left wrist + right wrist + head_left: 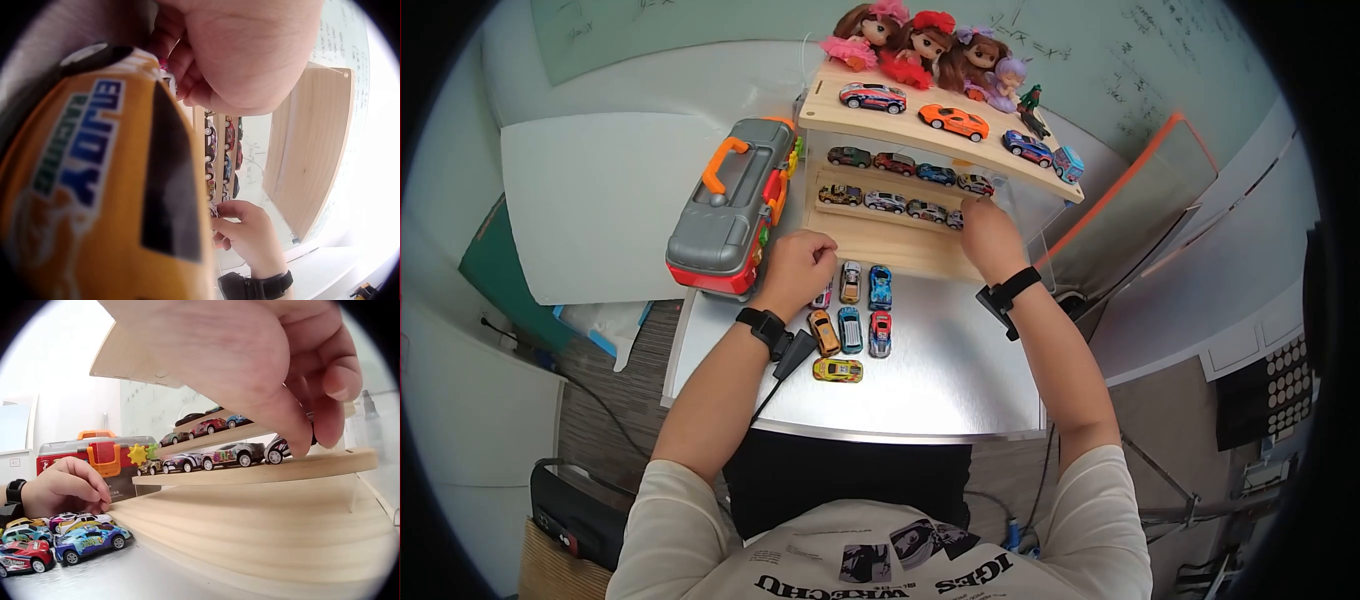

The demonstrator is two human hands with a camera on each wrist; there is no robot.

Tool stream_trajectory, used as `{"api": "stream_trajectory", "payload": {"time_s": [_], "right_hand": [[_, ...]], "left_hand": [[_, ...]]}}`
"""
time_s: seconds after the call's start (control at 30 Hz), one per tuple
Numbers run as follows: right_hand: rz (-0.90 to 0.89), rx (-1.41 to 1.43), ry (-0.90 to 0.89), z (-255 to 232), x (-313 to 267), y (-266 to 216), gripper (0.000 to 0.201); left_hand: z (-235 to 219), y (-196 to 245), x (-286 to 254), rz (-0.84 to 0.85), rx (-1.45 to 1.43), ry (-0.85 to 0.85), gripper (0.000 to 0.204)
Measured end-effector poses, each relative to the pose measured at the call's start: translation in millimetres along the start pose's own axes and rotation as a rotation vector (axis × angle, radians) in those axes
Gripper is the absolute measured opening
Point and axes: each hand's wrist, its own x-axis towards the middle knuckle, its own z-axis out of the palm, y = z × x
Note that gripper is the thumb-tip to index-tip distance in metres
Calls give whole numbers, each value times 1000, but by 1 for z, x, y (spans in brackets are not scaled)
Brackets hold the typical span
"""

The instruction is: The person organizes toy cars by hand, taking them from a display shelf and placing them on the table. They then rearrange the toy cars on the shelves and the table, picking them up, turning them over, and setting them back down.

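Note:
At the right end of the lower step of a wooden display shelf (890,243), my right hand (990,238) pinches a small toy car (277,450) between thumb and fingers. Its wheels are right at the step's surface, and the fingers hide its rear part. More toy cars (232,455) stand in a row beside it on that step. My left hand (798,265) rests by the shelf's front left corner, fingers loosely curled, close over a pink toy car (824,296). An orange toy car (119,175) fills much of the left wrist view.
Several toy cars (850,330) lie on the silver table (950,370) in front of the shelf. A grey and red toolbox (725,215) stands at left. The shelf's top board (820,100) overhangs the steps and carries dolls (925,50) and larger cars (953,122).

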Motion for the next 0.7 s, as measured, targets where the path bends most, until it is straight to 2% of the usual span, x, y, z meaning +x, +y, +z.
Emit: {"api": "stream_trajectory", "payload": {"time_s": [0.17, 0.5, 0.6, 0.7], "right_hand": [[-117, -87, -8, 17, 11, 17, 13], [-122, -144, -84, 18, 16, 25, 15], [-109, -133, -68, 11, 11, 21, 16], [-50, -115, -79, -11, 3, -5, 19]], "left_hand": [[-3, 9, 1, -62, -39, -1, 15], [-1, 6, 1, -67, -38, 3, 15], [0, 5, 1, -58, -24, 2, 15], [0, 4, 1, -52, -25, -1, 15]]}}
